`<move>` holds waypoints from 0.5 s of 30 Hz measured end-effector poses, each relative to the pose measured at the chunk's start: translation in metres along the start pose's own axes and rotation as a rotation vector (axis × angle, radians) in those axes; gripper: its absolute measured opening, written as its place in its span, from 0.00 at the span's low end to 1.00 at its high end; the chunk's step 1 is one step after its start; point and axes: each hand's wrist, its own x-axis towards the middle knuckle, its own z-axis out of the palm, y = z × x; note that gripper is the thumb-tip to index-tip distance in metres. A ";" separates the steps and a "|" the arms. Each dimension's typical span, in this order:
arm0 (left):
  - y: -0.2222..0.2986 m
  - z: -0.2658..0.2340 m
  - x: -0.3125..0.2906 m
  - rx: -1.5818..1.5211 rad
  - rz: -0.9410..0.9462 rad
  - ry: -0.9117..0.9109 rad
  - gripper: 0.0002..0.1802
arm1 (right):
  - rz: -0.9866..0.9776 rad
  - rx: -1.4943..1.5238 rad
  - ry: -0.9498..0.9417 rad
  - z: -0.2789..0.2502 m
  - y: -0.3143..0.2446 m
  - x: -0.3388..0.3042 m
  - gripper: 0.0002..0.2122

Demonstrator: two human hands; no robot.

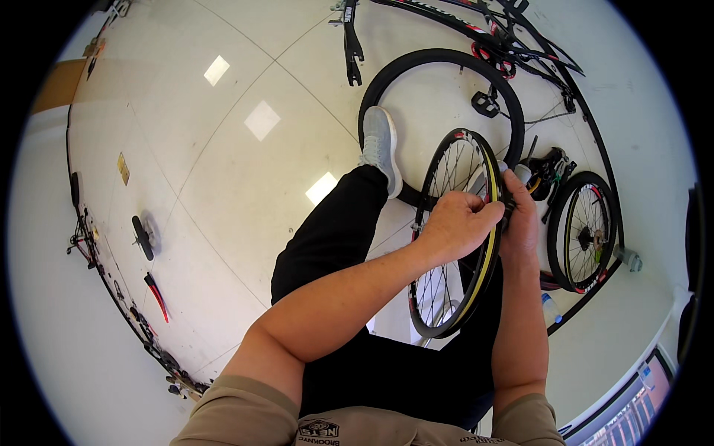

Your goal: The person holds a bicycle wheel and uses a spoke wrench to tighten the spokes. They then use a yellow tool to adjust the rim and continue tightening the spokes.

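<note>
A spoked bicycle wheel (425,297) stands upright between my legs, with a yellow strip (487,267) running around its black rim. My left hand (460,224) reaches across the spokes, its thumb and fingers pinched together at the strip on the right side. What lies between those fingertips is hidden. My right hand (520,223) is closed around the rim's outer side, opposite the left. Some dark material shows between the two hands, too small to name. On the floor beyond the wheel lies a loose black tyre (383,78), partly behind my shoe (381,145).
A black bicycle frame (439,16) with a pedal (486,104) lies at the top. Another wheel (582,232) leans by the right wall, near a plastic bottle (550,307). Far left are a small wheel (142,238), a red and black piece (156,297) and scattered parts along the wall.
</note>
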 end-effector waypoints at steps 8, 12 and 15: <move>0.002 0.000 0.000 0.033 -0.033 -0.018 0.28 | -0.041 -0.052 -0.030 -0.002 0.002 -0.003 0.07; 0.006 -0.003 -0.003 0.068 -0.051 -0.033 0.28 | -0.002 -0.074 -0.006 0.017 -0.004 -0.012 0.11; 0.005 -0.006 -0.005 0.116 -0.049 -0.057 0.26 | 0.054 -0.101 -0.014 0.012 -0.002 -0.011 0.11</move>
